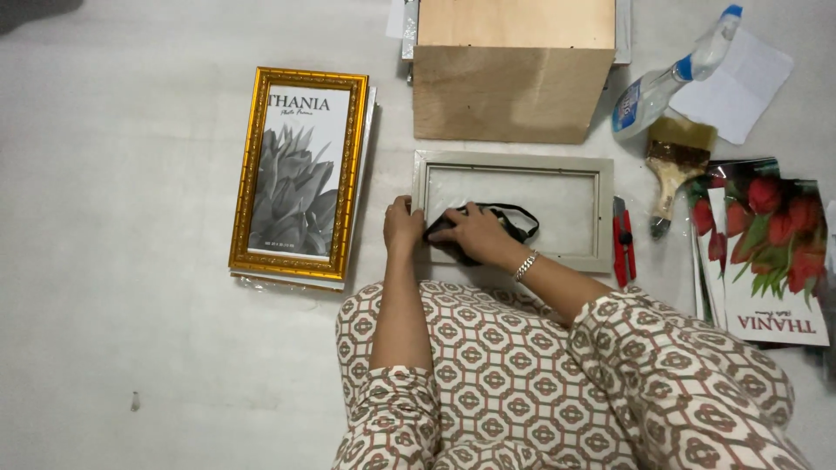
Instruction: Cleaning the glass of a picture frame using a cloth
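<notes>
You are pressing a black cloth [488, 228] against the glass of the grey frame [514, 211] that is lying flat on the floor just ahead of your knees; your right hand [475, 233] is curling down over the cloth and gripping it, while your left hand [402, 224] is closing on the frame's near left corner to steady it. If you are bearing down too hard near the middle, the pane could flex or crack, and a slipping left hand could let the frame skate toward the red cutter [621, 239] lying just beside its right edge. The spray bottle [666, 83] and brush [675, 161] are sitting close enough to be knocked. You are working on a pale floor [131, 348], with a gold frame [299, 174] to your left, a wooden box [512, 78] beyond, and tulip prints [766, 252] stacked to your right.
</notes>
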